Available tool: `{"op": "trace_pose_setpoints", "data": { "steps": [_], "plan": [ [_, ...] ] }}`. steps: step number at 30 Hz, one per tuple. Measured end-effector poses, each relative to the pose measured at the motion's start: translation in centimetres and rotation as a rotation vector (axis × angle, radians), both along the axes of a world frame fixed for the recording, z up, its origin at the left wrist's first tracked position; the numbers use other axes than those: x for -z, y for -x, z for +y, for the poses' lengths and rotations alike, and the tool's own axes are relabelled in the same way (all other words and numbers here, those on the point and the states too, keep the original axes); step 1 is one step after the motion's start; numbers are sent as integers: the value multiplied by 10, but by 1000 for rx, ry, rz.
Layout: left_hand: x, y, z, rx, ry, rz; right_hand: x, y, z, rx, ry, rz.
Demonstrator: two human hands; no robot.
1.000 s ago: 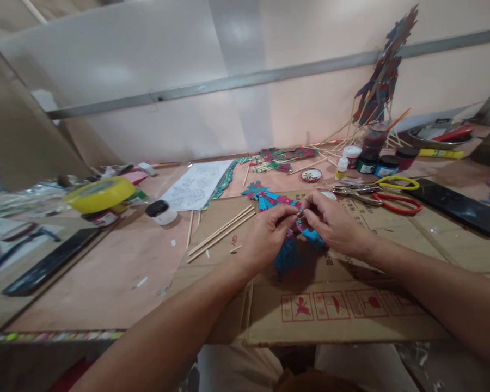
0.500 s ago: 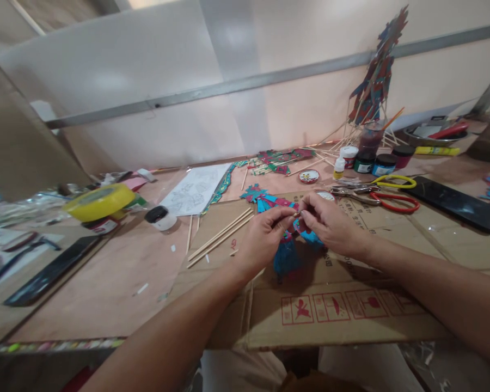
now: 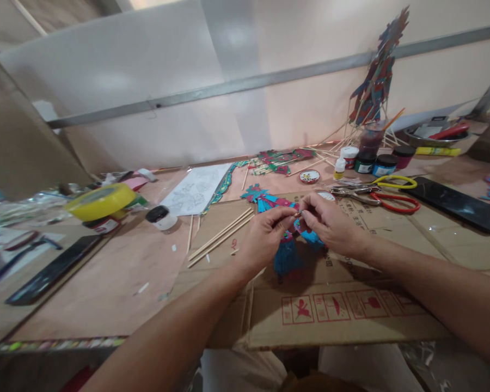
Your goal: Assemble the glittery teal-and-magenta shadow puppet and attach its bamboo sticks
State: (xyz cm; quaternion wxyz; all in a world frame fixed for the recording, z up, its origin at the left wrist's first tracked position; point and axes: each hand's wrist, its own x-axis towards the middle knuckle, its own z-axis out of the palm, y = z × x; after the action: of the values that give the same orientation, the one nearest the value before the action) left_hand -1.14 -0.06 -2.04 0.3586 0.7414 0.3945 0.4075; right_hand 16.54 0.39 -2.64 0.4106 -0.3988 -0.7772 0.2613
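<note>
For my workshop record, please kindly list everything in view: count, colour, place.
Cut-out figure: one, blue and magenta, at the hands
Small piece: one, brownish, between fingertips
Cardboard: one, brown, under figure
Loose sticks: three, pale, left of figure
Drawing sheet: one, white, rear centre
Tape roll: one, yellow, left
Lidded pot: one, whitish, left
Flat slabs: two, black, left and right
Hand tools: uncountable, red-yellow handles, right
Bead dish: one, white, behind hands
Dropper bottle: one, white, right
Paint jars: four, mixed, rear right
Upright cut-outs: uncountable, red-blue, rear right
Smaller clutter: uncountable, mixed, left and rear
Left hand: one, bare, over cardboard
Right hand: one, bare, over cardboard
</note>
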Motion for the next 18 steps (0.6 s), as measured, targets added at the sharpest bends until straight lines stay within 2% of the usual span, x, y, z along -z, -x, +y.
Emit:
{"op": "trace_pose_setpoints", "data": {
  "steps": [12,18],
  "plan": [
    [2,1,1,3,23,7,-2,-1,0,-28,-51,-35],
    [2,3,3,24,27,8,-2,-1,0,-66,75,5]
  ]
}}
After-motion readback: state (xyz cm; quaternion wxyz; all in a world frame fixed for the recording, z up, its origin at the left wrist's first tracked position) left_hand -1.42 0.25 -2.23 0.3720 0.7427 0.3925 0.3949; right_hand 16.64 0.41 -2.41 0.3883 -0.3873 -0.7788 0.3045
